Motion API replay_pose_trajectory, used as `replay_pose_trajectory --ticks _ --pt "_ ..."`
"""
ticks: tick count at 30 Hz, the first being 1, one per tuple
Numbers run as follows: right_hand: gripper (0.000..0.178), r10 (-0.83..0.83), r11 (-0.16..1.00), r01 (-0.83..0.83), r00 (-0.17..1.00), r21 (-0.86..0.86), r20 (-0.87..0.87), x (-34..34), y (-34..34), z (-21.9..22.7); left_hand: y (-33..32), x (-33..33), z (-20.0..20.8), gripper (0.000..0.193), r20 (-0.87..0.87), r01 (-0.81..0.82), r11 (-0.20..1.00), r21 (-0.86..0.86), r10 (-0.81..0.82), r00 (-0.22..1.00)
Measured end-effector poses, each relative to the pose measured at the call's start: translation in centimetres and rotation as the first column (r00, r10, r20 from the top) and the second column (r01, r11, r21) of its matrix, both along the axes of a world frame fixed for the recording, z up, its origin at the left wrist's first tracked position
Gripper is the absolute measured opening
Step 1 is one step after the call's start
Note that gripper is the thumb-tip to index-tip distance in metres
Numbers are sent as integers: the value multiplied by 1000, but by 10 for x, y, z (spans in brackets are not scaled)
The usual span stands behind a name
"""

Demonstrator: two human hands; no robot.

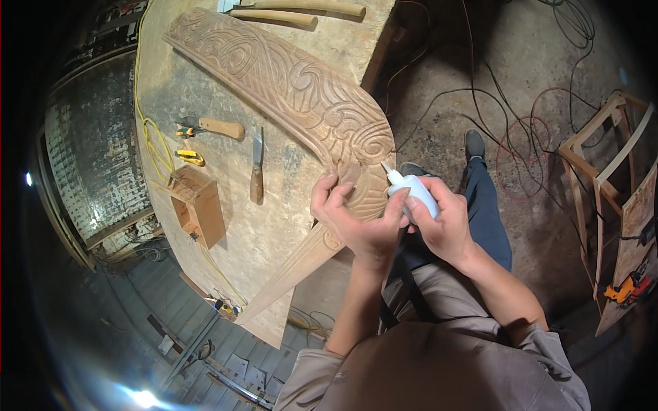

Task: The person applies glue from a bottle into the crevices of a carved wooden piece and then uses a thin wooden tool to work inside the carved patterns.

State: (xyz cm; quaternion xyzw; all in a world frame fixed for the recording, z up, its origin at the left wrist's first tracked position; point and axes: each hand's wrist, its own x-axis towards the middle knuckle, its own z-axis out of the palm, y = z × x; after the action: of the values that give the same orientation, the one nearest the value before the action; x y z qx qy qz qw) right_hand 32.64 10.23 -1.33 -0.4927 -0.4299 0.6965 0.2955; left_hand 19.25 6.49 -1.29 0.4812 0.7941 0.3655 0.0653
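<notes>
My right hand (442,222) is closed around a white squeeze bottle (415,194), its narrow nozzle angled toward the rounded corner of a carved wooden piece (295,79). My left hand (360,222) is beside it, over the lower part of the carving. Its fingers are bent and stand apart from the thumb, whose tip is next to the bottle. A small brown wood-coloured patch (351,172) shows by the left fingertips; whether it is loose or touched I cannot tell. Scrolls and leaves cover the broad arm of the carving, and a plainer tapered leg (291,274) runs to the lower left.
On the worn tabletop (274,205) lie a putty knife (257,164), a wooden handle (221,128), a yellow cutter (190,157) and an open wooden box (199,205). Long wooden handles (295,12) lie at the far edge. Cables and a wooden frame (610,157) occupy the floor at right.
</notes>
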Motion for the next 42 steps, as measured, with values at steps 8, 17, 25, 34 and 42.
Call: replay_pose_trajectory --ticks 8,17,25,34,42 --pt "22 23 1000 -23 1000 -4 16 1 1 -3 2 1 2 74 -15 0 1000 -22 0 1000" --pt "21 33 999 -33 999 23 24 2 3 -1 2 1 1 73 -25 -4 1000 -13 4 1000" --pt "21 44 999 -45 998 22 37 0 3 1 1 -1 1 72 -24 -16 1000 -17 16 1000" --pt "22 -7 1000 7 1000 13 5 6 -2 -4 3 4 3 75 -66 20 999 -29 -21 998" --pt "25 160 969 -151 987 195 -30 11 -6 14 -30 -12 31 76 33 116 993 2 -116 993"
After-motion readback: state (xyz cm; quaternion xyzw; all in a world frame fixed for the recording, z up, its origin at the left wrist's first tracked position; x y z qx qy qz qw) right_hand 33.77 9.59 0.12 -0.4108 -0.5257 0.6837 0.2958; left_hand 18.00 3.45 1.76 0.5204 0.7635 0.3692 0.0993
